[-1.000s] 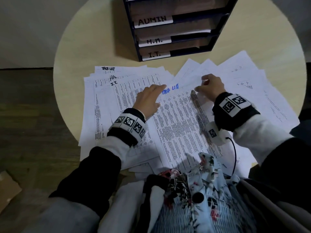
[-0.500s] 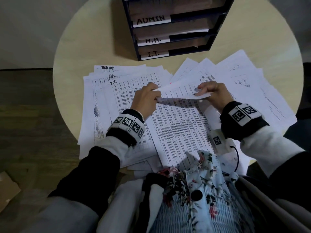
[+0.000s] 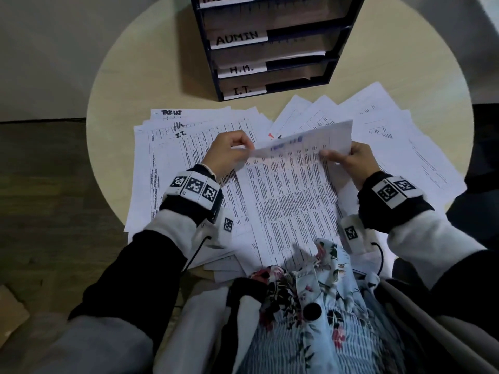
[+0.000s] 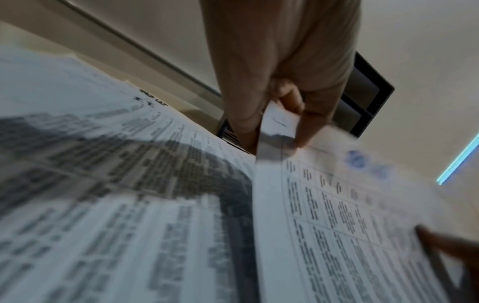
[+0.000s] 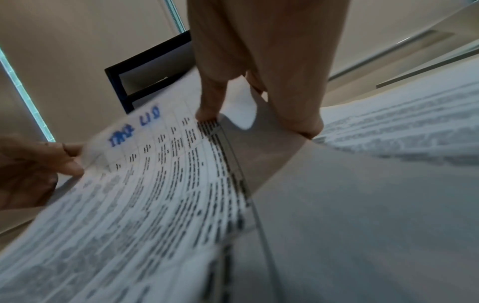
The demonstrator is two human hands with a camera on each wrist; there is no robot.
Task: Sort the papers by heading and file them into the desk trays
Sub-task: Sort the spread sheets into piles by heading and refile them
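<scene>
I hold one printed sheet [image 3: 291, 184] with a blue handwritten heading, its top edge lifted off the pile. My left hand [image 3: 229, 155] pinches its upper left corner, and my right hand [image 3: 348, 160] pinches its upper right edge. In the left wrist view the left hand [image 4: 274, 123] pinches the corner of the sheet [image 4: 337, 215]. In the right wrist view the right hand [image 5: 259, 114] grips the sheet [image 5: 155, 174], whose blue heading faces the camera. Black stacked desk trays [image 3: 272, 44] stand at the back of the table, labelled ADMIN, H.R. and I.T.
Many more printed sheets lie fanned over the round wooden table [image 3: 140, 76]: a pile on the left [image 3: 175, 147] with handwritten headings and a spread on the right [image 3: 399, 136]. My lap and patterned clothing sit at the table's near edge.
Both hands went from resting on the flat sheet to pinching its top corners. The sheet's top edge has risen off the pile and tilts toward me.
</scene>
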